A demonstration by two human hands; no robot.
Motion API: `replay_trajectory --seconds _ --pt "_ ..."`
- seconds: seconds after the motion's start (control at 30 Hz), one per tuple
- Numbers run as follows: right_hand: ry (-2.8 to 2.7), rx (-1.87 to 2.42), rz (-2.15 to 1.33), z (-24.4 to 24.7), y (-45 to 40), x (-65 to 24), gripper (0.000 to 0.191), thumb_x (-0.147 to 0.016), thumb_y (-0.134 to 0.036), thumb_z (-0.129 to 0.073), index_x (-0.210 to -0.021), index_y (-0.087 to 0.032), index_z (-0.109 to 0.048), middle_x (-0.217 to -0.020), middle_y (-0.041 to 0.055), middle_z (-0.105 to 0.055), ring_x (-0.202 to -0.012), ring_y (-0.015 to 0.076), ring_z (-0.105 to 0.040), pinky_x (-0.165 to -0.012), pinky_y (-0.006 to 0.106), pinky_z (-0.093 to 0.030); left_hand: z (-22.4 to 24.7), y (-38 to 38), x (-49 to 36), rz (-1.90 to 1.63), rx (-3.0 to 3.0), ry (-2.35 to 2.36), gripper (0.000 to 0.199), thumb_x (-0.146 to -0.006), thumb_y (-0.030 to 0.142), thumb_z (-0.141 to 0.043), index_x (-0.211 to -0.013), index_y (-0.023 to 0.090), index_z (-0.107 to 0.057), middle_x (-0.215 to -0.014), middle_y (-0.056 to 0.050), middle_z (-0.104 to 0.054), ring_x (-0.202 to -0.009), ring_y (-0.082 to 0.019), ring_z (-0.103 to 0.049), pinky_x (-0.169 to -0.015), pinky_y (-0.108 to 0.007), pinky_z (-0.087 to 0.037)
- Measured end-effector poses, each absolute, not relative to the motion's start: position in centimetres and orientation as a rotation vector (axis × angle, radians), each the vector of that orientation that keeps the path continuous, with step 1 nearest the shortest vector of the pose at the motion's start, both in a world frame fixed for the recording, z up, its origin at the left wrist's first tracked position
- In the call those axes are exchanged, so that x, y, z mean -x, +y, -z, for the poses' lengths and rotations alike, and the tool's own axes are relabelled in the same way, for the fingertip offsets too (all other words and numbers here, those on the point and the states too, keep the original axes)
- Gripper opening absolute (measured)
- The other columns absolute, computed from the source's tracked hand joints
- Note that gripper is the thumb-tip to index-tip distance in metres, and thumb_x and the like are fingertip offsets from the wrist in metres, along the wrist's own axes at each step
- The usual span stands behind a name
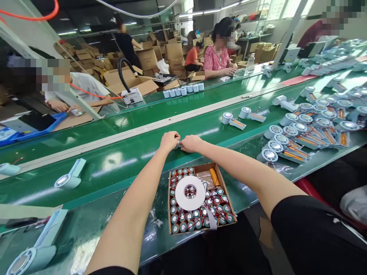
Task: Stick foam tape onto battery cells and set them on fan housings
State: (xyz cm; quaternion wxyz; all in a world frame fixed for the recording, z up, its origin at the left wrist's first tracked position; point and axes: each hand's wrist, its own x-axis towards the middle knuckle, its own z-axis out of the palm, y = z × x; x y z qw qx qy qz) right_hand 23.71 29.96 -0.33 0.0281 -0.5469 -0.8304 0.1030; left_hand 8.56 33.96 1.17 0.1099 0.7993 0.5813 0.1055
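Green conveyor, hands, roll atop batteries

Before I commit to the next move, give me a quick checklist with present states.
1. Hands visible: ok; left hand and right hand meet above the green belt.
2. Grip on the small piece: cannot tell; fingers hide most of it.
3. Box open: ok; wired cylinders show inside.
4. White roll off the cylinders: not ok; it lies on them.
5. Hands clear of the light-blue units at right: ok; those sit apart.
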Motion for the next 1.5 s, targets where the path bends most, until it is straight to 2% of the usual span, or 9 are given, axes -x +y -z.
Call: replay_trajectory --seconds 0.2,0.3,0.47,0.63,0.8,1.03,1.23,1.4,1.5 --pt "-2.352 1.774 -0.289 0.0 29.8 -29.5 0.035 -0.102 -0.042 -0.066 -0.126 -0.017 -0.065 -0.124 0.0094 -0.066 -0.107 0.0236 -0.067 -0.093 0.044 -0.059 -3.8 23.2 -7.1 -0.569 -2.576 1.432 0.035 -0.09 0.024 -0.068 -0.124 0.019 -0.068 -0.141 -0.011 -0.066 -0.142 -0.029 -0.05 -0.124 -0.053 -0.036" --pt "-2.205 1.843 -0.276 0.0 29.6 -34.6 0.026 -0.103 -0.038 -0.064 -0.115 -0.015 -0.069 -0.116 0.011 -0.069 -0.106 0.0232 -0.067 -0.097 0.044 -0.056 -3.8 14.6 -4.1 -0.453 -2.77 0.943 0.039 -0.09 0.038 -0.073 -0.127 0.026 -0.067 -0.135 -0.006 -0.07 -0.137 -0.028 -0.055 -0.116 -0.051 -0.048" --pt "-2.018 1.746 -0.252 -1.4 24.8 -36.4 0.032 -0.107 -0.032 -0.051 -0.119 -0.01 -0.07 -0.129 0.0205 -0.067 -0.12 0.0284 -0.063 -0.105 0.039 -0.047 -3.3 7.8 -1.7 -0.526 -2.976 0.948 0.037 -0.087 0.026 -0.078 -0.122 0.022 -0.068 -0.141 -0.011 -0.065 -0.139 -0.034 -0.051 -0.111 -0.053 -0.053" --pt "-2.057 1.119 -1.189 -2.7 11.1 -30.5 0.047 -0.107 -0.054 -0.047 -0.122 -0.017 -0.07 -0.079 0.0009 -0.073 -0.064 0.0149 -0.065 -0.06 0.023 -0.049 -3.8 6.8 -1.9 -1.123 -2.968 1.126 0.036 -0.088 0.023 -0.078 -0.121 0.019 -0.064 -0.118 -0.011 -0.073 -0.139 -0.037 -0.05 -0.114 -0.06 -0.049" --pt "-2.297 0.747 -1.525 -1.7 0.3 -27.2 0.037 -0.098 -0.046 -0.068 -0.077 -0.018 -0.078 -0.053 -0.0039 -0.057 -0.047 0.0087 -0.046 -0.05 0.022 -0.033 -3.3 5.6 -0.9 -1.213 -2.829 1.158 0.034 -0.089 0.01 -0.069 -0.12 0.019 -0.061 -0.123 -0.009 -0.071 -0.146 -0.035 -0.046 -0.12 -0.066 -0.043" --pt "-2.167 1.176 -0.977 -1.9 6.3 -30.6 0.028 -0.092 -0.041 -0.076 -0.113 -0.023 -0.077 -0.095 0.0022 -0.077 -0.083 0.0175 -0.069 -0.072 0.025 -0.047 -1.7 2.0 0.0 -1.179 -2.715 1.319 0.034 -0.091 0.008 -0.066 -0.122 0.02 -0.061 -0.123 -0.011 -0.068 -0.145 -0.036 -0.048 -0.114 -0.065 -0.05" --pt "-2.194 1.335 -0.669 0.1 10.8 -31.2 0.022 -0.095 -0.039 -0.069 -0.083 -0.023 -0.077 -0.082 0.0027 -0.076 -0.076 0.0217 -0.07 -0.075 0.031 -0.05 -1.3 0.9 -1.6 -1.155 -2.742 1.232 0.035 -0.091 0.003 -0.06 -0.122 0.019 -0.061 -0.123 -0.011 -0.07 -0.146 -0.035 -0.047 -0.113 -0.062 -0.053" --pt "-1.577 1.164 -0.647 -1.6 7.8 -33.8 0.04 -0.108 -0.051 -0.045 -0.126 -0.023 -0.067 -0.115 0.0069 -0.075 -0.106 0.0226 -0.07 -0.095 0.038 -0.055 -2.4 0.2 -0.9 -0.963 -3.033 1.197 0.04 -0.09 -0.002 -0.06 -0.125 0.018 -0.065 -0.125 -0.01 -0.071 -0.15 -0.04 -0.04 -0.116 -0.066 -0.05" --pt "-1.433 1.039 -0.76 -3.7 4.6 -33.9 0.043 -0.103 -0.055 -0.058 -0.132 -0.024 -0.062 -0.105 0.0057 -0.077 -0.095 0.0215 -0.073 -0.086 0.035 -0.059 -3.5 -0.3 -0.9 -0.78 -3.179 1.153 0.044 -0.089 -0.003 -0.062 -0.129 0.016 -0.067 -0.132 -0.01 -0.07 -0.158 -0.044 -0.022 -0.109 -0.058 -0.059"
